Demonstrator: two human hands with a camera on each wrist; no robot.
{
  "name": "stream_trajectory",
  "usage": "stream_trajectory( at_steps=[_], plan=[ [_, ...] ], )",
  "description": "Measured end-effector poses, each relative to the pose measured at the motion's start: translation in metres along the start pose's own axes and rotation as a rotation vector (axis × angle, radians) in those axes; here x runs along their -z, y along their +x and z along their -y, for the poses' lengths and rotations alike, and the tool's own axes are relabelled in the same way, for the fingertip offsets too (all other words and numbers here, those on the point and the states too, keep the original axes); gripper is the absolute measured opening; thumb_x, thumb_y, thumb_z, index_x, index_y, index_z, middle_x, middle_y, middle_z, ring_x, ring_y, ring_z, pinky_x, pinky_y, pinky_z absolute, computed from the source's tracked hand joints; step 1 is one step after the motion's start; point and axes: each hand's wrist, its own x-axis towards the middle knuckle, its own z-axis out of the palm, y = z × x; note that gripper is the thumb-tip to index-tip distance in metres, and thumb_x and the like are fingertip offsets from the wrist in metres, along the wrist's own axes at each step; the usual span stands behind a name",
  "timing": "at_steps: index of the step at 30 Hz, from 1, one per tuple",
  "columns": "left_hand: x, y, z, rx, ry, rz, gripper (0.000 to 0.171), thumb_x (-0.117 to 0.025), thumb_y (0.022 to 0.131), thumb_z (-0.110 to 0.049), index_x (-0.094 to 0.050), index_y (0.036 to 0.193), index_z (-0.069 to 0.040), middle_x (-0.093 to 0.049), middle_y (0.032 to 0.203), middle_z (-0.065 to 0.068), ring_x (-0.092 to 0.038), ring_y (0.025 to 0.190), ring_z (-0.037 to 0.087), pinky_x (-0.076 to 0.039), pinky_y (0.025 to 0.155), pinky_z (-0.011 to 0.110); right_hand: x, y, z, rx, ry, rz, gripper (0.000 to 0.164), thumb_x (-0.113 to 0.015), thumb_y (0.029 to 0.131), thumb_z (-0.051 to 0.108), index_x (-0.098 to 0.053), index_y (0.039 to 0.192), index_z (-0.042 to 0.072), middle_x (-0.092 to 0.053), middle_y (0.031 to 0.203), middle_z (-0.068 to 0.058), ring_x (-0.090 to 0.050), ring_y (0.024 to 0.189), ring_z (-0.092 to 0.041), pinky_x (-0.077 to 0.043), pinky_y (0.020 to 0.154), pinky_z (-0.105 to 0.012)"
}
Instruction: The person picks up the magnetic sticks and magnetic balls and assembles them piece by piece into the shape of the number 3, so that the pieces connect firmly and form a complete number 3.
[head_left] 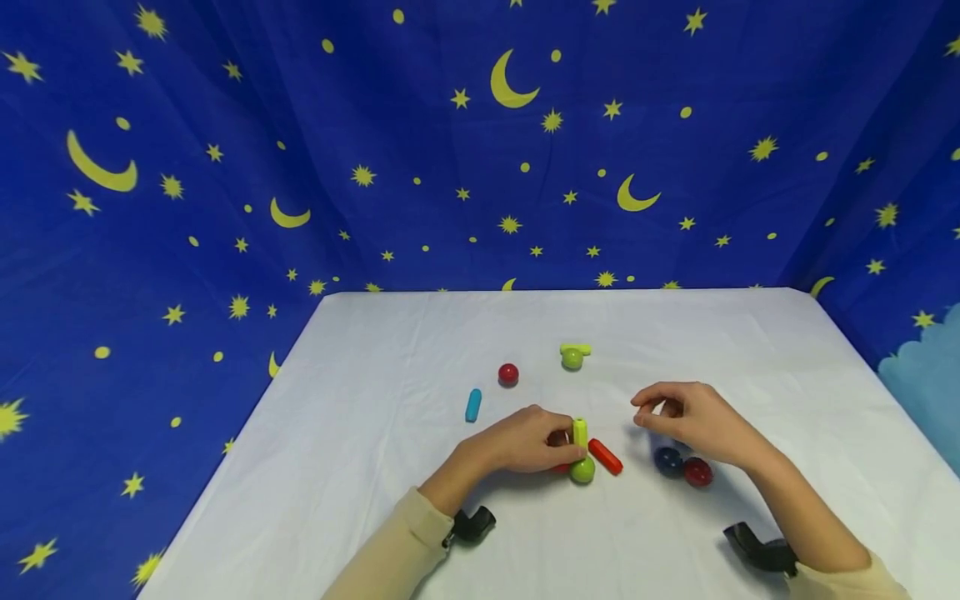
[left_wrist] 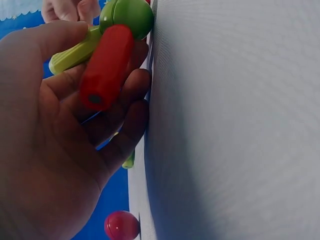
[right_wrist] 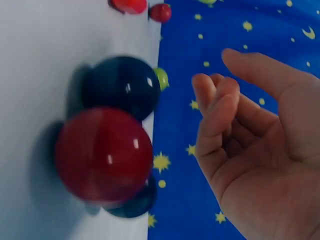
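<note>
My left hand (head_left: 528, 439) pinches an upright yellow-green stick (head_left: 580, 433) between thumb and fingers. The stick meets a green ball (head_left: 582, 470) at its lower end. In the left wrist view a red stick (left_wrist: 106, 67) also touches this ball and lies in front of the fingers. Just right of them is another red stick (head_left: 604, 457) on the table. My right hand (head_left: 701, 421) hovers with loosely bent fingers and holds nothing. Below it sit a dark blue ball (head_left: 667, 461) and a dark red ball (head_left: 698, 472). The right wrist view shows a second dark blue ball (right_wrist: 134, 201), partly hidden.
Farther back on the white table (head_left: 360, 375) lie a light blue stick (head_left: 473, 405) and a red ball (head_left: 508, 374). A green ball (head_left: 572, 359) stands against a yellow-green stick (head_left: 577, 348). A blue curtain (head_left: 420, 125) with stars and moons surrounds the table.
</note>
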Motion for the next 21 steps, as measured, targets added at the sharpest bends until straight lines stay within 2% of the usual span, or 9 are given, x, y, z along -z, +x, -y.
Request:
stream_trajectory(
  at_steps=[3,8,16,21],
  plan=[
    [0.000,0.000,0.000,-0.009,-0.002,0.000,0.021,-0.054,0.092,-0.048,-0.059,0.089,-0.028,-0.058,0.070,-0.013,-0.051,0.061,0.002,-0.044,0.057,0.017,0.004,-0.001,-0.006,0.017,-0.033,0.037,0.034,-0.067,0.084,0.043,-0.067,0.107,0.018,-0.063,0.080,0.003,-0.052,0.064,-0.008,-0.044,0.053,-0.023],
    [0.001,-0.001,0.001,-0.019,0.005,-0.016,0.021,-0.055,0.091,-0.048,-0.060,0.085,-0.028,-0.056,0.066,-0.013,-0.050,0.059,0.002,-0.042,0.055,0.018,0.010,-0.001,-0.011,0.040,-0.018,0.088,0.032,-0.067,0.084,0.041,-0.067,0.106,0.018,-0.061,0.080,0.004,-0.051,0.065,-0.007,-0.043,0.054,-0.022],
    [0.001,-0.002,0.000,-0.004,-0.047,-0.029,0.018,-0.058,0.091,-0.045,-0.061,0.086,-0.028,-0.058,0.071,-0.013,-0.052,0.065,0.002,-0.045,0.059,0.017,0.028,-0.005,-0.016,0.046,-0.096,0.280,0.028,-0.069,0.083,0.035,-0.066,0.103,0.015,-0.063,0.085,0.007,-0.051,0.066,-0.004,-0.044,0.057,-0.022],
    [0.000,-0.001,0.000,0.006,-0.070,-0.050,0.016,-0.059,0.090,-0.042,-0.061,0.084,-0.027,-0.058,0.071,-0.012,-0.052,0.065,0.002,-0.046,0.059,0.017,0.035,-0.007,-0.019,0.022,-0.109,0.307,0.031,-0.071,0.081,0.035,-0.066,0.104,0.015,-0.062,0.088,0.006,-0.052,0.069,-0.006,-0.044,0.058,-0.022]
  ],
)
